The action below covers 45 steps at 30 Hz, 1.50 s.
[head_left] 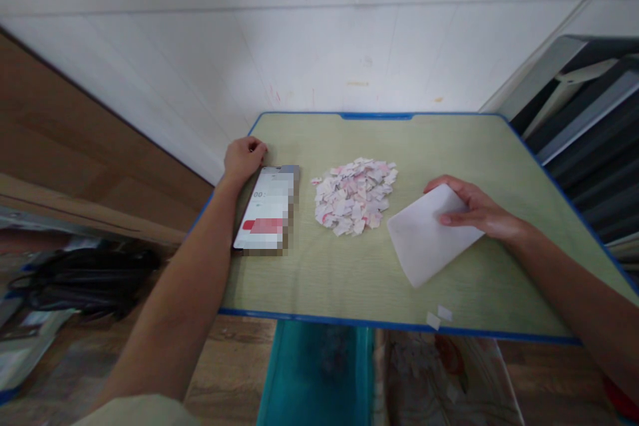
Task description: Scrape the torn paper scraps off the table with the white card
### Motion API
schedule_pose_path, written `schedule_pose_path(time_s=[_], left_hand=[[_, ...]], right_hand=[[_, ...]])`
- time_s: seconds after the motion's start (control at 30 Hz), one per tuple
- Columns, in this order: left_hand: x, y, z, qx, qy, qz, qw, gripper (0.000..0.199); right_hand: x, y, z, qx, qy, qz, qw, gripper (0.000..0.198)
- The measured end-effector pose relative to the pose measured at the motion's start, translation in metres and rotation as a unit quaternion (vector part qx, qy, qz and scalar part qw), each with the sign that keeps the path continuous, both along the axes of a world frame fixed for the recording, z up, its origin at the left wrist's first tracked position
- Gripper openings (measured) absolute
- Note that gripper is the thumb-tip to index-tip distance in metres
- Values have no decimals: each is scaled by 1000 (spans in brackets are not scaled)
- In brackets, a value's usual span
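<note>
My right hand [464, 206] grips a flat white scraper [424, 236] with rounded corners, the thumb on its upper face and the other fingers mostly hidden behind it. The scraper is tilted over the table just right of a heap of small torn or cut paper pieces [354, 196], white with some pink. At the table's left edge my left hand [243, 158] rests with its fingers curled in, and I see nothing held in it. Beside that hand lies a phone [264, 213] with a lit screen, partly blurred out by coarse blocks.
Two loose paper bits [439, 317] lie near the front edge of the blue-rimmed table [319, 279]. Below stand a teal bin [319, 373] and a patterned container [449, 379] with scraps. A white wall is behind, a cardboard box [94, 120] left, dark folded frames [594, 106] right.
</note>
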<state>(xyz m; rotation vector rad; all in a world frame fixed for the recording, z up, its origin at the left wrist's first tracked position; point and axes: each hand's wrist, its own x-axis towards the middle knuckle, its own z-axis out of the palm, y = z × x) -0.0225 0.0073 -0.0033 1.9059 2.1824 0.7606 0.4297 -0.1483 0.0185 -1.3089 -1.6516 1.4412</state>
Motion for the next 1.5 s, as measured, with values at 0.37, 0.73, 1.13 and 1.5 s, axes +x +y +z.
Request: schedule_pose_path(time_s=[0.37,0.73,1.13,1.5], left_hand=[[1,-1,1,-3,-3,0,1000,19],[2,-2,2,3,4,-6,1000,20],[0,0,0,11,-11,-7,1000,17],[1,1,-1,10,-2,-2,1000,17]], right_hand=[[4,0,7,-49,-5,83,995,49],[3,-2,9,-67,-34,155,985,49],[2,-2,6,-73,-27,168,983,49],[9,1,8,-24,-46,155,987,46]])
